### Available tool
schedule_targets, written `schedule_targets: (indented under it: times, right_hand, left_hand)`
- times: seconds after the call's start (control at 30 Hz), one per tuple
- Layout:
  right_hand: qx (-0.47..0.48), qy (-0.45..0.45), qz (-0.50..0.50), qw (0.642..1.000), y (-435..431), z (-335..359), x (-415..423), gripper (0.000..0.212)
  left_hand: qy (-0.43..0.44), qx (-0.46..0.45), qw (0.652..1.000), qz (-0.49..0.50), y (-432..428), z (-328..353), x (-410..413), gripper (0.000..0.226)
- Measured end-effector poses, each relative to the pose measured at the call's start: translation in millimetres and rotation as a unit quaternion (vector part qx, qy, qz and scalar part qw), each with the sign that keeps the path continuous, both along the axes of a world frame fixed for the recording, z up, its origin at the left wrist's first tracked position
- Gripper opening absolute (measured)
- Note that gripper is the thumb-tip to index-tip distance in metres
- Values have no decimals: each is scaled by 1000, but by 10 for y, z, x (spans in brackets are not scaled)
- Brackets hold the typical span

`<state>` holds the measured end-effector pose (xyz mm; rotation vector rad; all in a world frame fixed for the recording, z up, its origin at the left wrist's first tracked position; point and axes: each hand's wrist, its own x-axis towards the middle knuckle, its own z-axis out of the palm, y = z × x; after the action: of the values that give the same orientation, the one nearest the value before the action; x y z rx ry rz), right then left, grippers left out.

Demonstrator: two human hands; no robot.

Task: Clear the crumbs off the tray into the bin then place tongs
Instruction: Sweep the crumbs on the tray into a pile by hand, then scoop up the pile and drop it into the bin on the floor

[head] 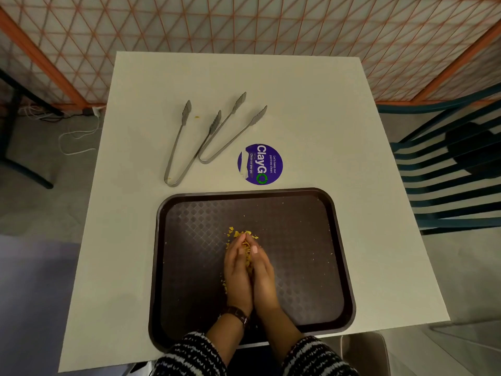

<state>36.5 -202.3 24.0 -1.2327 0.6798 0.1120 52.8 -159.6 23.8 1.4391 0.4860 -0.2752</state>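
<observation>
Both hands make the grip here: left hand (238, 270) and right hand (261, 270) are pressed edge to edge, palms cupped toward each other, scooping a heap of yellow crumbs (246, 248) between them. Makes sense, since loose flakes would just slip out of a one-handed pinch, so cupping both sides keeps the pile together. A few bits sit just past the fingertips, and some are by the left hand's outer edge, so my guess is it'll take more than one scoop.

All this is happening in the middle of the dark tray (339, 240), which sits at the near edge of the white worktop (311, 109). Tiny pale specks are scattered across the rest of the tray too, mostly toward the right side, and those look too small to gather by hand; tipping the tray would probably handle them better.

Two pairs of metal tongs (206, 139) lie on the worktop beyond the tray, parked out of the way, arms spread, the longer pair crossing under the shorter. There's a small crumb next to one tip. A purple round sticker (260, 164) sits just right of them.

No bin in view, so can't say where the scoop is headed.
</observation>
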Motion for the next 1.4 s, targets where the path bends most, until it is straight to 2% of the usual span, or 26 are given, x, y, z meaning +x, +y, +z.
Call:
schedule_targets:
  times: [0.1, 0.17, 0.27, 0.33, 0.47, 0.63, 0.93, 1.2, 1.4]
  right_hand:
    - [145, 25, -106, 983, -25, 64, 65, 33]
    - [208, 44, -162, 964, -13, 71, 107, 33]
    - [229, 64, -235, 942, 15, 66, 178, 30]
    - [229, 71, -264, 934, 9, 80, 226, 28]
    - [221, 90, -284, 929, -3, 190, 317, 20]
    - [227, 101, -306, 919, 69, 281, 400, 23]
    - [240, 67, -316, 915, 87, 352, 382, 16]
    - [309, 45, -318, 895, 81, 322, 264, 27]
    - [342, 41, -327, 880, 60, 359, 283, 45]
  left_hand:
    - [88, -126, 984, 87, -12, 58, 79, 29]
    - [153, -220, 953, 140, -17, 111, 136, 26]
    - [192, -310, 913, 184, -13, 230, 197, 24]
    - [198, -341, 899, 191, 1, 297, 212, 27]
    - [213, -348, 896, 176, 46, 352, 216, 31]
    - [206, -362, 897, 149, 83, 385, 261, 30]
    - [208, -377, 895, 119, 120, 471, 316, 27]
    - [202, -385, 894, 107, 106, 469, 246, 25]
    - [210, -377, 896, 101, 62, 512, 269, 26]
